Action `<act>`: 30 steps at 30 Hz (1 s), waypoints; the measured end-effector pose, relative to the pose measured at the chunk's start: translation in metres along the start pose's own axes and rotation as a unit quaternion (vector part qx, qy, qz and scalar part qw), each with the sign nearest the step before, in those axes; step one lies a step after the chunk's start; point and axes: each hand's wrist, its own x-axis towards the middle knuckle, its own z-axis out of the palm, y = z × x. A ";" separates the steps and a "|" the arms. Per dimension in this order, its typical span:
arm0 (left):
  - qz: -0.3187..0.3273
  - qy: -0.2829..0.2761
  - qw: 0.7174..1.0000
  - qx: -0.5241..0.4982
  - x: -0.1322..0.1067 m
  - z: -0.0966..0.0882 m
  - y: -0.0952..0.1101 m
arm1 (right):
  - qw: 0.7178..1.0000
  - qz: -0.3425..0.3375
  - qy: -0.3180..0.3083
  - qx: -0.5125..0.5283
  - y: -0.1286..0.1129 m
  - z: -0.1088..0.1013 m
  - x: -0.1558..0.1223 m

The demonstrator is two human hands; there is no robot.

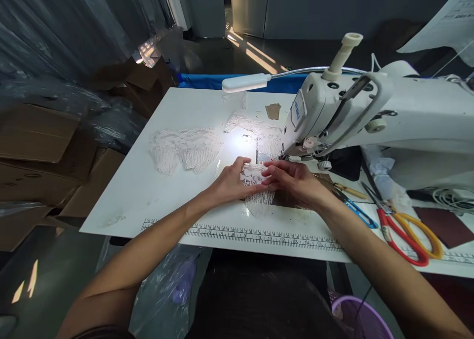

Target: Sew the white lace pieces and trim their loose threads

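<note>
My left hand [231, 181] and my right hand [294, 180] lie side by side on a small piece of white lace trim [259, 193] on the white table [148, 191]. The fingers of both hands are pressed down on the lace, with fingertips meeting near its top edge. The lace sits just in front of the needle area of a white sewing machine [370, 117]. A bright lamp [246, 82] on a flexible neck lights the spot.
More white lace [185, 149] lies in a heap at left, another strip [252, 124] behind the hands. Red and yellow scissors [403, 230] and small blue snips [357, 210] lie at right. Cardboard boxes [44, 146] stand left of the table. A purple bin [361, 319] sits below.
</note>
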 end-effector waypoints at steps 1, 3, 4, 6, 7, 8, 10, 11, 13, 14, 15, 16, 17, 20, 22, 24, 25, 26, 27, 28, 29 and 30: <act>-0.014 0.012 1.000 0.018 -0.001 0.002 0.000 | 0.995 -0.030 0.033 -0.088 0.005 -0.004 -0.002; -0.021 0.018 0.999 0.030 -0.004 0.007 0.002 | 0.950 -0.109 0.094 -0.276 0.016 -0.015 -0.010; -0.019 0.021 0.999 0.036 -0.006 0.010 0.003 | 0.918 -0.154 0.100 -0.352 0.022 -0.020 -0.014; -0.017 0.034 0.998 0.050 -0.008 0.014 0.006 | 0.850 -0.238 0.069 -0.464 0.030 -0.027 -0.018; -0.016 0.042 0.998 0.053 -0.009 0.015 0.008 | 0.819 -0.265 0.045 -0.506 0.033 -0.029 -0.019; -0.017 0.046 0.997 0.054 -0.010 0.016 0.009 | 0.791 -0.280 0.028 -0.544 0.035 -0.030 -0.017; -0.023 0.038 0.998 0.047 -0.009 0.016 0.009 | 0.748 -0.282 0.020 -0.601 0.035 -0.031 -0.012; -0.030 0.030 0.998 0.039 -0.009 0.015 0.009 | 0.739 -0.276 0.019 -0.615 0.035 -0.032 -0.009; -0.050 0.016 0.999 0.014 -0.007 0.012 0.008 | 0.745 -0.268 0.016 -0.611 0.033 -0.036 -0.003; -0.062 0.009 0.998 -0.004 -0.006 0.010 0.007 | 0.757 -0.267 0.013 -0.596 0.033 -0.039 -0.002; -0.074 0.003 0.997 -0.022 -0.005 0.008 0.007 | 0.773 -0.266 0.010 -0.575 0.033 -0.042 -0.001; -0.083 -0.002 0.996 -0.039 -0.004 0.006 0.006 | 0.792 -0.264 0.008 -0.551 0.034 -0.046 -0.001; -0.090 -0.006 0.995 -0.052 -0.003 0.004 0.005 | 0.810 -0.260 0.008 -0.525 0.035 -0.049 -0.001; -0.107 -0.003 0.992 -0.069 0.001 0.001 0.004 | 0.848 -0.263 0.013 -0.460 0.040 -0.056 -0.004; -0.129 -0.001 0.989 -0.077 0.003 0.000 0.003 | 0.852 -0.282 0.017 -0.440 0.043 -0.057 -0.005; -0.144 -0.001 0.986 -0.088 0.005 0.000 0.002 | 0.844 -0.304 0.016 -0.441 0.046 -0.055 -0.005; -0.145 -0.001 0.985 -0.092 0.005 0.000 0.003 | 0.838 -0.312 0.015 -0.448 0.046 -0.054 -0.005; -0.144 0.001 0.985 -0.093 0.005 0.000 0.003 | 0.831 -0.318 0.014 -0.456 0.047 -0.053 -0.004; -0.144 0.003 0.985 -0.091 0.006 0.000 0.003 | 0.825 -0.321 0.014 -0.465 0.047 -0.051 -0.004; -0.146 0.005 0.985 -0.089 0.006 0.001 0.004 | 0.819 -0.323 0.015 -0.474 0.047 -0.050 -0.003; -0.148 0.009 0.985 -0.085 0.006 0.001 0.004 | 0.814 -0.324 0.015 -0.481 0.048 -0.049 -0.002; -0.149 0.009 0.986 -0.079 0.006 0.001 0.003 | 0.811 -0.323 0.015 -0.488 0.048 -0.048 -0.002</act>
